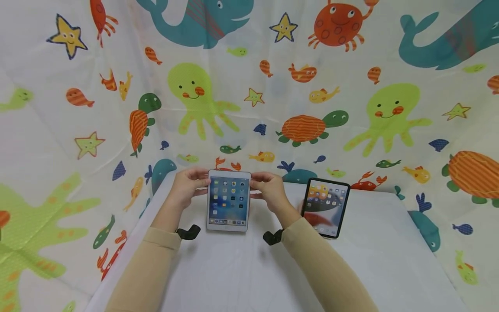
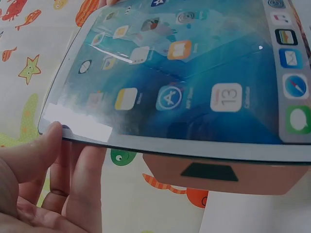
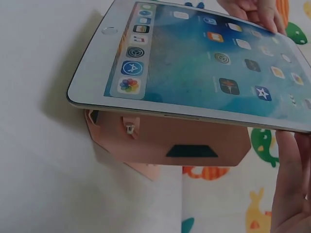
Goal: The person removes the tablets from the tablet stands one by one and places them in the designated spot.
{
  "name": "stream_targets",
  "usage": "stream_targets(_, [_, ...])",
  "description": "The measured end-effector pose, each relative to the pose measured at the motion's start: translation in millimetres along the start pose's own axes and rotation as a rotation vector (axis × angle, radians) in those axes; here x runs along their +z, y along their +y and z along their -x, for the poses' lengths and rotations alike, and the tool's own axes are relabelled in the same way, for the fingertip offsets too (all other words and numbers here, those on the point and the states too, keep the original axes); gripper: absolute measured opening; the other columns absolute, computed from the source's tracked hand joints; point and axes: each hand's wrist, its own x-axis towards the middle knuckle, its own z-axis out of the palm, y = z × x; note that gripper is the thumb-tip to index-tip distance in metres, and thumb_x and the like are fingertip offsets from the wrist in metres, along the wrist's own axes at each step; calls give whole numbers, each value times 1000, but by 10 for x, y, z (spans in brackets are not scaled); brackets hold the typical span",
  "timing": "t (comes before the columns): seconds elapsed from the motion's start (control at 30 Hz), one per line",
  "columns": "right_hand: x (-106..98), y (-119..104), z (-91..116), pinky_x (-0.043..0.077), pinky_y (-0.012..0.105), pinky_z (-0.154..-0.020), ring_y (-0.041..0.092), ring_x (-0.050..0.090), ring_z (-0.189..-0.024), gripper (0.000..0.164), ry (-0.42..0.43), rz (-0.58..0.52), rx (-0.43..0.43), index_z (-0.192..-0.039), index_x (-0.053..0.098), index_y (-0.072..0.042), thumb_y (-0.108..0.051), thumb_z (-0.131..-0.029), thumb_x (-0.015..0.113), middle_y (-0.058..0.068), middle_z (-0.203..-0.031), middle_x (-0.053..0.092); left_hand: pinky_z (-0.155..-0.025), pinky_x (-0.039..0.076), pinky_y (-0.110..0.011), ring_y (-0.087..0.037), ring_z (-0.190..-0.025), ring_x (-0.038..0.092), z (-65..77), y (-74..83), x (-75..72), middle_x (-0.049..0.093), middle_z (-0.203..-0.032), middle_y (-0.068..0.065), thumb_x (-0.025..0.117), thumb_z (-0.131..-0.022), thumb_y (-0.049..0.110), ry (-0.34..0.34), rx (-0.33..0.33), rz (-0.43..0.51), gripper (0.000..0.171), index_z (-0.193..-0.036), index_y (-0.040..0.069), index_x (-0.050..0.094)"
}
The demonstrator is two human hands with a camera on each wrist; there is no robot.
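Observation:
A white-framed tablet (image 1: 228, 201) with its screen lit leans in the middle of the table. My left hand (image 1: 186, 187) holds its upper left edge, thumb on the front rim and fingers behind, as the left wrist view also shows. On the opposite upper edge, my right hand (image 1: 273, 190) grips the tablet. Behind and under the tablet sits a pink tablet stand (image 3: 194, 143) with a dark pad and a small metal hinge, seen in both wrist views. The tablet's back is mostly hidden, so I cannot tell how fully it rests on the stand.
To the right, a second tablet (image 1: 326, 208) with a black frame stands tilted, its screen lit; my right forearm covers its lower left corner. The white table (image 1: 390, 260) ends at a sea-animal patterned curtain (image 1: 273, 99) behind and at both sides.

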Motion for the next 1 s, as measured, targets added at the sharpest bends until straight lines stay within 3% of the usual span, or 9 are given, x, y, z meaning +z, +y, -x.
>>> stream_targets(0.3, [8,44,45,70,40,-76,23,80,-93,26,6,14,40,-123,81,-15,-8,-98,79,10,-112,76,-83,68,-30,-20,-100,74,10,-66,-21,68,-121,-12,78,-100,15,-13,-30,-41,39,-138,10,71])
stream_targets(0.6, [1,130,94,69,37,-73,23,81,-90,26,6,24,76,-124,80,-14,-9,-99,78,10,-111,79,-79,69,-31,-18,-91,74,25,-157,-18,68,-106,-7,78,-99,12,-40,-49,-32,39,-137,5,71])
stream_targets(1.0, [-35,239,202,69,35,-72,22,81,-88,25,-19,38,156,-124,78,-9,-9,-98,78,10,-109,79,-75,69,-31,-18,-91,78,139,-277,15,73,-104,-8,78,-99,10,-69,-97,-36,37,-134,2,70])
